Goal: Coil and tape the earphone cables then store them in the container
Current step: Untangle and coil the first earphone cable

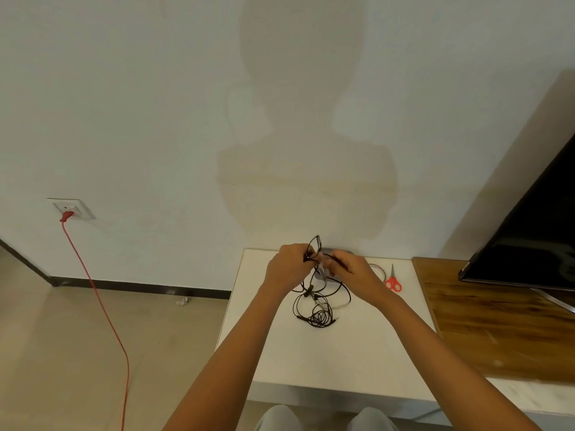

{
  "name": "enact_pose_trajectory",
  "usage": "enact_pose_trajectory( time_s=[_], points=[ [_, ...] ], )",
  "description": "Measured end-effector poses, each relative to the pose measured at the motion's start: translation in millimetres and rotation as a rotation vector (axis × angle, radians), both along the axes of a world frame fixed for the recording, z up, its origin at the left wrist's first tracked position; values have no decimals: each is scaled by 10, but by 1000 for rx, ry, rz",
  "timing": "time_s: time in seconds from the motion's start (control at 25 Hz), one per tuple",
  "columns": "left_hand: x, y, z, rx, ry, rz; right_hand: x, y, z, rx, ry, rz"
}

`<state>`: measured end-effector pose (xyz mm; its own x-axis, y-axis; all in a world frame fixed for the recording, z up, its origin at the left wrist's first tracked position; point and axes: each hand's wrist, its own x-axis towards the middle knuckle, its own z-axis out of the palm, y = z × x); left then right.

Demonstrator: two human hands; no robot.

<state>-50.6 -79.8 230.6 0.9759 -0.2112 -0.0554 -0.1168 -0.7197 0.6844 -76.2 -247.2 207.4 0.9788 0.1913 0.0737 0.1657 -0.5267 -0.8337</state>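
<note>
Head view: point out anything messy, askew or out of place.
The earphone cables hang in a loose tangle from the left hand and right hand onto the white table, not yet coiled. A small crumpled scrap lies on the floor near the baseboard. Nothing looks spilled or damaged.

Both hands, left hand (291, 265) and right hand (353, 273), pinch black earphone cables (314, 306) above white table (326, 353); red scissors (393, 279) nearby.
</note>
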Motion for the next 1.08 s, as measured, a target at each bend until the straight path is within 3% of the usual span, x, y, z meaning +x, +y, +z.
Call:
enact_pose_trajectory(
  time_s=[0.16, 0.32, 0.48, 0.68, 0.84, 1.08],
  points=[
    [-1, 77, 98, -431, 54, 186, -90, -66, -30, 250, 189, 23],
    [-104, 127, 98, -484, 119, 219, -121, -100, -35, 491, 197, -105],
    [-166, 283, 20, -539, 268, 226, -122, -149, 91, 950, 291, -323],
    [-312, 445, -4, -590, 358, 198, -250, -268, 63, 601, 353, -478],
    [-426, 483, -65, -583, 437, 127, -380, -198, 182, 507, 386, -373],
    [-580, 544, -280, -451, 446, 109, -443, -128, 469, 259, 103, -302]
  ],
)
